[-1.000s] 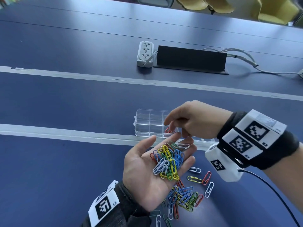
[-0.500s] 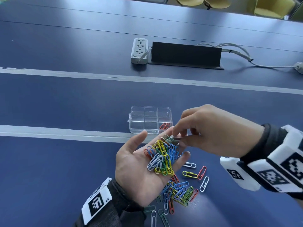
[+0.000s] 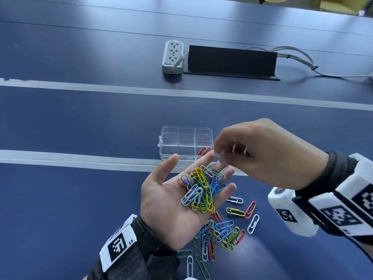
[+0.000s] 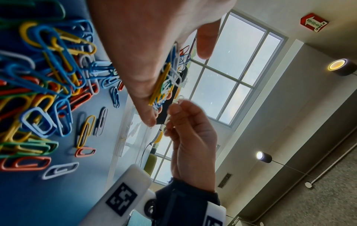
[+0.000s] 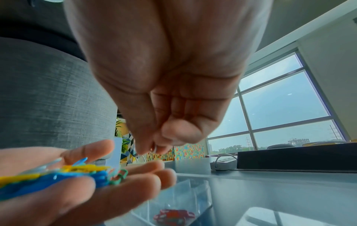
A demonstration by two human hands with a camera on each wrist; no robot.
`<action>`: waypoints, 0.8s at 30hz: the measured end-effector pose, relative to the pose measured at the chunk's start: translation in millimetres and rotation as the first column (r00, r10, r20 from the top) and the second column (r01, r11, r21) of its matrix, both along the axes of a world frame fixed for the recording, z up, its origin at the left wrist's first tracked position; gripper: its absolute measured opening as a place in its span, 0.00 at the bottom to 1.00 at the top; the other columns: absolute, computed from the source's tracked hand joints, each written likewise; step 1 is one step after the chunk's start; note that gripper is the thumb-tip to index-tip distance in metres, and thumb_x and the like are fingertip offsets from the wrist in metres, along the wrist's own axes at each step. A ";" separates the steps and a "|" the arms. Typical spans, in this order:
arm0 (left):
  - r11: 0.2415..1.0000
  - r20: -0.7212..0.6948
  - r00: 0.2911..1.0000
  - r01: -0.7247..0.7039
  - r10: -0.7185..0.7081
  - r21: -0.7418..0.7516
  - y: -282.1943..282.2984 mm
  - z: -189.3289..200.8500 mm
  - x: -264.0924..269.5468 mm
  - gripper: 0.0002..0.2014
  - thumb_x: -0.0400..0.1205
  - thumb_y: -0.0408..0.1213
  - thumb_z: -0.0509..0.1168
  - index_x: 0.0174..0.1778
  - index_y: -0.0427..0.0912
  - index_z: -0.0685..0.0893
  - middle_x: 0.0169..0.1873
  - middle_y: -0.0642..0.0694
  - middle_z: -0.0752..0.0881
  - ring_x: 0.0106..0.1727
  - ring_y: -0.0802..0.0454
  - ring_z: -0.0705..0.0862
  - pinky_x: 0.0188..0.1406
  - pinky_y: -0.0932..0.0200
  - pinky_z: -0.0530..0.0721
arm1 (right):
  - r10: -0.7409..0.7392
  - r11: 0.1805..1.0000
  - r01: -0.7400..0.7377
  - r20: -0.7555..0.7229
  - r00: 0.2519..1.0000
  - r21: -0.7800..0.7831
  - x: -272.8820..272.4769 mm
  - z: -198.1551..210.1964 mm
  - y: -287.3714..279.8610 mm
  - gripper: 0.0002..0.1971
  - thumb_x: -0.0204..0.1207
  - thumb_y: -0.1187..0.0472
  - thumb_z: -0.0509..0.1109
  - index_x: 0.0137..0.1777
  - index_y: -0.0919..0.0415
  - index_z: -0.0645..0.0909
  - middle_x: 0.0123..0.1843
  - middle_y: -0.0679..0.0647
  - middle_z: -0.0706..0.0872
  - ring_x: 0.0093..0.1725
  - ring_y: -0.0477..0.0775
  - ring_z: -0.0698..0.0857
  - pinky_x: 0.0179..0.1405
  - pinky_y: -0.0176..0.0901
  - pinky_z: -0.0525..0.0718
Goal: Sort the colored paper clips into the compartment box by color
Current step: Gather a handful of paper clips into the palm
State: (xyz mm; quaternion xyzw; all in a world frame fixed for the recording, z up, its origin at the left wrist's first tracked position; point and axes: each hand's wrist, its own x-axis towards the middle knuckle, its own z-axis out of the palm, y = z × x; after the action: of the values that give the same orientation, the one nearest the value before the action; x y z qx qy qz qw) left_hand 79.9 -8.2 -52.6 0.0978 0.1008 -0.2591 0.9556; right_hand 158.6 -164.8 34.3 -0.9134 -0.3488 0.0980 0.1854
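One white clip [image 4: 178, 100] had been lifted from the left hand [image 3: 177, 201] into the right hand's [image 3: 268, 152] pinching grip; left palm lay flat; only reds [image 3: 203, 151] were binned.

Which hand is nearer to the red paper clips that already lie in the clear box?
The right hand. Its fingertips hover just right of the red paper clips in the clear box, pinching a white clip. The left hand is nearer the person, cupping mixed clips.

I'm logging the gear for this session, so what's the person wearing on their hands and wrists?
Both hands are bare. The left hand and right hand each have a black wrist strap with white blocks bearing black square-patterned tags, over dark sleeves. A black cable runs from the right wrist.
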 end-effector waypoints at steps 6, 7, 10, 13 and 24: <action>0.999 -0.014 1.000 0.013 -0.013 -0.033 -3.3 4.6 -1.7 0.31 0.80 0.55 0.54 0.69 0.32 0.76 0.73 0.34 0.73 0.75 0.39 0.70 0.73 0.30 0.64 | 0.229 0.973 -0.230 -0.040 0.973 -0.025 -7.2 5.2 25.5 0.15 0.76 0.61 0.59 0.54 0.47 0.84 0.40 0.43 0.77 0.35 0.45 0.75 0.36 0.38 0.75; 0.999 -0.013 1.000 0.011 -0.011 -0.039 -3.7 4.3 -1.8 0.32 0.79 0.55 0.55 0.70 0.33 0.75 0.74 0.34 0.72 0.76 0.39 0.70 0.72 0.29 0.64 | 0.257 0.964 -0.259 -0.041 0.966 -0.058 -7.1 4.6 28.4 0.15 0.76 0.61 0.58 0.52 0.47 0.85 0.41 0.44 0.77 0.36 0.46 0.74 0.37 0.43 0.78; 0.999 -0.016 1.000 0.007 -0.008 -0.051 -3.4 4.6 -2.3 0.30 0.78 0.54 0.57 0.65 0.31 0.79 0.71 0.32 0.75 0.74 0.39 0.72 0.70 0.28 0.67 | 0.312 0.937 -0.314 -0.042 0.949 -0.151 -5.4 5.2 34.8 0.13 0.77 0.60 0.60 0.48 0.47 0.86 0.43 0.45 0.81 0.38 0.46 0.74 0.38 0.49 0.82; 0.998 -0.029 1.000 -0.005 0.003 -0.064 -2.7 4.7 -2.9 0.27 0.79 0.54 0.58 0.57 0.31 0.83 0.59 0.33 0.83 0.69 0.38 0.76 0.68 0.27 0.70 | 0.334 0.915 -0.337 -0.052 0.941 -0.223 -4.3 9.2 37.9 0.10 0.77 0.59 0.64 0.49 0.46 0.86 0.45 0.44 0.82 0.41 0.46 0.75 0.41 0.49 0.82; 0.996 -0.059 0.998 -0.024 0.019 -0.091 -0.7 6.4 -2.8 0.29 0.78 0.56 0.59 0.58 0.32 0.83 0.56 0.34 0.82 0.59 0.37 0.82 0.64 0.29 0.75 | 0.337 0.903 -0.337 -0.048 0.940 -0.266 -2.4 10.7 37.9 0.08 0.77 0.53 0.65 0.52 0.44 0.85 0.49 0.42 0.80 0.45 0.46 0.77 0.45 0.46 0.80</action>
State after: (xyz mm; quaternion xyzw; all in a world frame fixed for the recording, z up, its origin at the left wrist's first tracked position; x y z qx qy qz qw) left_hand 77.0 -8.9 -46.2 0.0452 0.1174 -0.2560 0.9585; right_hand 156.2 -127.0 45.1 -0.8561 -0.4845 0.1756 0.0396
